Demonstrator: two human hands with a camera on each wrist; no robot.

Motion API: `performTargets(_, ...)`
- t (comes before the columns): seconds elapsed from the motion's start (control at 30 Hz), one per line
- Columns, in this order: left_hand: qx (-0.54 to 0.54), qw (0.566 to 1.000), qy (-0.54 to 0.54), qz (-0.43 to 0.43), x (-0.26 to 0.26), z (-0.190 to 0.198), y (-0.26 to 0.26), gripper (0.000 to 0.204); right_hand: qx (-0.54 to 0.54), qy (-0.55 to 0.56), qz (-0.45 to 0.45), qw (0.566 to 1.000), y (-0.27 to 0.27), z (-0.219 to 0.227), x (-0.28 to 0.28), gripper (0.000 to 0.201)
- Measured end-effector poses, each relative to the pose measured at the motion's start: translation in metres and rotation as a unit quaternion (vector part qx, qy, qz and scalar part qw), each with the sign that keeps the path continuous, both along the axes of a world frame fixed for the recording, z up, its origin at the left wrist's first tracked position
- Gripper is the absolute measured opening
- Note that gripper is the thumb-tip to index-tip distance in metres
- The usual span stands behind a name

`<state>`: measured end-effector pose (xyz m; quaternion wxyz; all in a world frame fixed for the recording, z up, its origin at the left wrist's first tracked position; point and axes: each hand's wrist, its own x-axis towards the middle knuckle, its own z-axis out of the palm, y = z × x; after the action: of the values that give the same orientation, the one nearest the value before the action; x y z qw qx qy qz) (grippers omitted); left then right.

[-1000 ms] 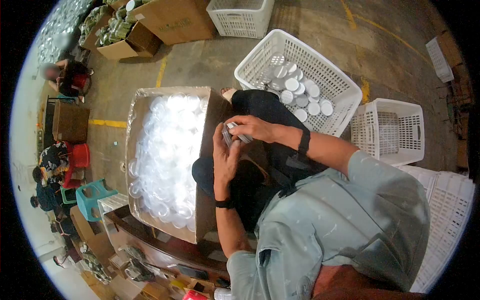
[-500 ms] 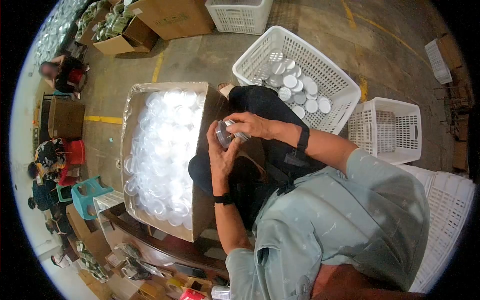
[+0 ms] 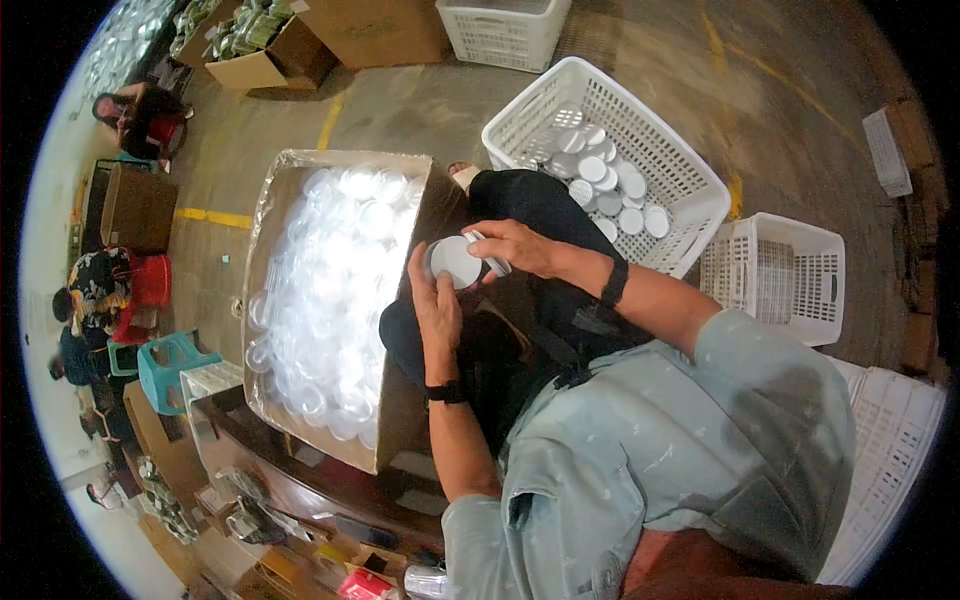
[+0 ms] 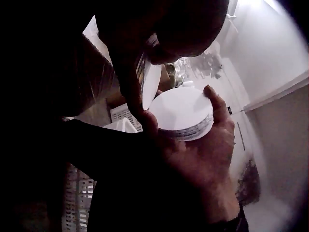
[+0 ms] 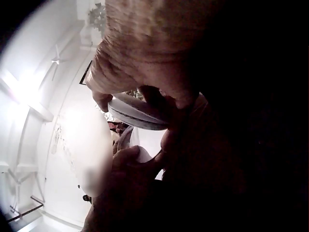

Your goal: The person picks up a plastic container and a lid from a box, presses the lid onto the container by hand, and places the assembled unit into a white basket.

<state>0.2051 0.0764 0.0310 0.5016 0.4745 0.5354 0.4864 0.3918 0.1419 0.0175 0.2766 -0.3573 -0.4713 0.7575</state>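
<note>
My left hand (image 3: 435, 295) grips a round white-faced lid (image 3: 457, 262), its flat face up and its rim clear. Close beside it, my right hand (image 3: 515, 248) pinches a short stack of round lids (image 3: 496, 256), seen edge-on from the head. In the left wrist view the white face of this lid stack (image 4: 183, 108) shows, with several ridged edges layered beneath. The left hand is mostly dark there. A cardboard box (image 3: 405, 370) full of shiny clear round plastic pieces (image 3: 335, 290) stands beside the left hand.
Loose white round lids (image 3: 605, 180) lie in a white perforated basket (image 3: 690, 220) ahead of the right arm. Another white basket (image 3: 820, 270) stands to its right. Cardboard boxes (image 3: 375, 35) and a turquoise stool (image 3: 170, 370) are farther off. People sit along the far left.
The left hand's lid has turned from edge-on to face up, showing its white side. The right hand's stack has tilted and shifted slightly right. The head view has moved a little.
</note>
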Motion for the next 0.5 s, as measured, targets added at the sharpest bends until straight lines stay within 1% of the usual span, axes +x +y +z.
performTargets(0.1,-0.016,1.0,-0.011,0.009,-0.002,0.001,0.002,0.052,-0.002,-0.025,0.01,1.0,0.001,0.002,0.003,0.058)
performTargets(0.17,-0.033,0.998,-0.046,0.035,-0.004,0.003,0.003,0.05,0.005,-0.023,-0.001,1.0,-0.001,0.001,0.002,0.059)
performTargets(0.2,-0.033,0.998,-0.046,0.038,-0.006,0.002,0.003,0.05,0.011,-0.022,-0.014,1.0,-0.002,0.001,0.0,0.061)
performTargets(0.27,-0.021,0.997,-0.061,0.041,-0.007,-0.002,0.002,0.049,0.032,-0.034,0.0,0.999,-0.004,0.002,0.0,0.063)
performTargets(0.3,-0.022,0.997,-0.062,0.043,-0.008,-0.002,0.003,0.049,0.053,-0.046,0.011,0.997,-0.005,0.002,0.0,0.065)
performTargets(0.4,-0.034,0.997,-0.061,0.044,-0.008,-0.005,0.003,0.051,0.043,-0.023,0.016,0.999,-0.006,-0.001,-0.001,0.07)
performTargets(0.47,-0.029,0.999,-0.016,0.024,-0.008,-0.008,0.005,0.057,0.051,-0.031,0.027,0.998,-0.007,-0.006,-0.002,0.071)
performTargets(0.5,-0.029,0.999,-0.016,0.024,-0.006,-0.006,0.005,0.057,0.06,-0.039,0.038,0.997,-0.007,-0.005,-0.002,0.072)
